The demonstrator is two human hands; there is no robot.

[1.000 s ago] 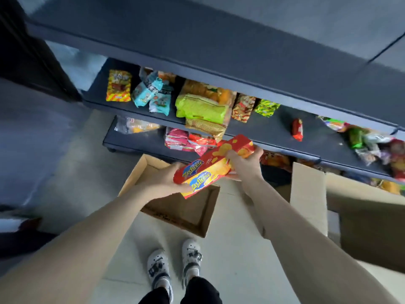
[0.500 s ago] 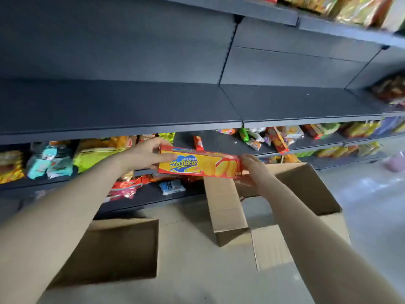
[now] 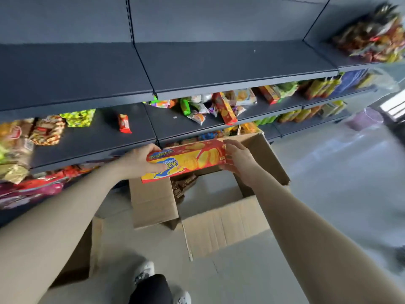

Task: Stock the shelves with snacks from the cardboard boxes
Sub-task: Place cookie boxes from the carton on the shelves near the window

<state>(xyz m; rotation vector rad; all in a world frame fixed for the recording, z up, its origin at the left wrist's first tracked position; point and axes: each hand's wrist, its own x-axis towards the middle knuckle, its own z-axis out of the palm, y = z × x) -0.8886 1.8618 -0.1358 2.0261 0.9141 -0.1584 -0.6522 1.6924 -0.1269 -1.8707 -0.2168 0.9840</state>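
A long red and yellow cracker box [image 3: 186, 160] lies level between both hands, above an open cardboard box [image 3: 219, 207] on the floor. My left hand [image 3: 138, 160] grips its left end with the thumb over the front face. My right hand [image 3: 238, 162] holds its right end, fingers curled round the edge. The box hangs just in front of the lip of a dark shelf [image 3: 94, 137] that carries a small red packet [image 3: 124, 123] and scattered snack bags. A few brown wrapped snacks [image 3: 183, 186] show inside the cardboard box.
A wide bare shelf [image 3: 197, 66] runs above the stocked one. More snacks crowd the shelves at left [image 3: 24, 132] and right [image 3: 228, 106], and a pile sits at top right [image 3: 372, 36]. A second cardboard box [image 3: 76, 255] stands at lower left by my shoes [image 3: 144, 273].
The view has tipped down and shifted right. The cracker box has dropped from the upper shelf level to just above the open cardboard box, still held at both ends.
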